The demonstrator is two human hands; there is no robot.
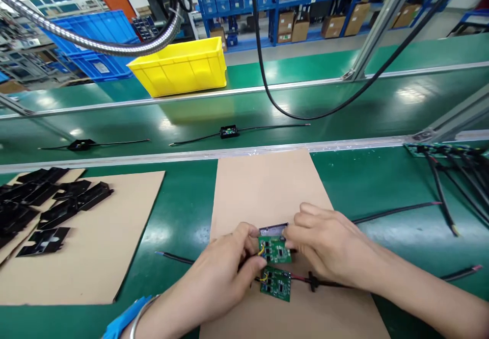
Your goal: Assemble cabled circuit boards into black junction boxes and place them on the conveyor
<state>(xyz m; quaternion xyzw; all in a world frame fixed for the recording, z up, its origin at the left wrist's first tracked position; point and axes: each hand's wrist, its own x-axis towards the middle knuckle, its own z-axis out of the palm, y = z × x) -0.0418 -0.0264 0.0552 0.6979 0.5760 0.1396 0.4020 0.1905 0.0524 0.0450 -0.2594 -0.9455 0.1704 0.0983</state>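
Note:
Over a cardboard sheet [267, 186], my left hand [233, 262] pinches the left edge of a green circuit board [278, 250], by its yellow wires. My right hand [324, 242] has its fingers closed at the board's right edge. Just behind the board shows a dark-edged, greyish housing [273, 230], partly covered by the board and fingers. A second green board [275, 284] lies on the cardboard nearer to me, with a red and black cable running right through a black clip [314, 282].
Black plastic housings [57, 209] are piled on cardboard at the left. Wired boards [439, 149] lie at the far right. Beyond a metal rail [183, 154], two cabled units [229, 131] rest on the green surface. A yellow bin [181, 69] stands farther back; a black cable [263, 69] hangs down.

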